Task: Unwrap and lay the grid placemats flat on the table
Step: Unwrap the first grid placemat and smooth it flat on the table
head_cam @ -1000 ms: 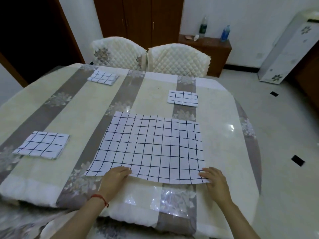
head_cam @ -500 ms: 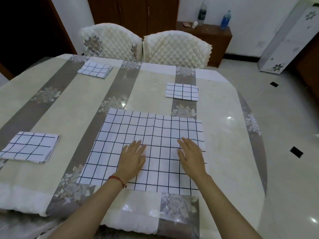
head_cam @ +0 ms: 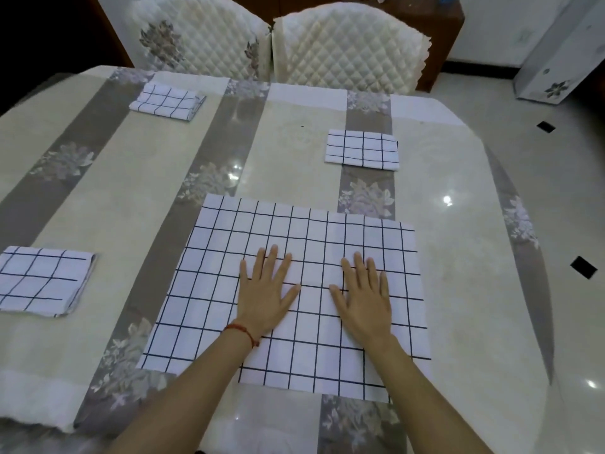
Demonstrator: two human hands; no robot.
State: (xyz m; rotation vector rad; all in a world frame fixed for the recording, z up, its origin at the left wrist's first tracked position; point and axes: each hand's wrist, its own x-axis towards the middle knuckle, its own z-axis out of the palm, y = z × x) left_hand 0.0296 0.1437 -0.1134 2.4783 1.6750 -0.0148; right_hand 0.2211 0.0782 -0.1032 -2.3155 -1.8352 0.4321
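On the unfolded grid placemat (head_cam: 294, 244), left hand (head_cam: 265, 296) and right hand (head_cam: 365, 298) press flat, fingers straight.

Left hand (head_cam: 266, 298) flat, palm down, fingers straight and spread; right hand (head_cam: 363, 298) likewise, forearms extended forward

Behind the table (head_cam: 458, 257), at its far edge: two quilted cream chairs (head_cam: 203, 37) (head_cam: 350, 47) side by side; farther back, a wooden sideboard (head_cam: 442, 31).
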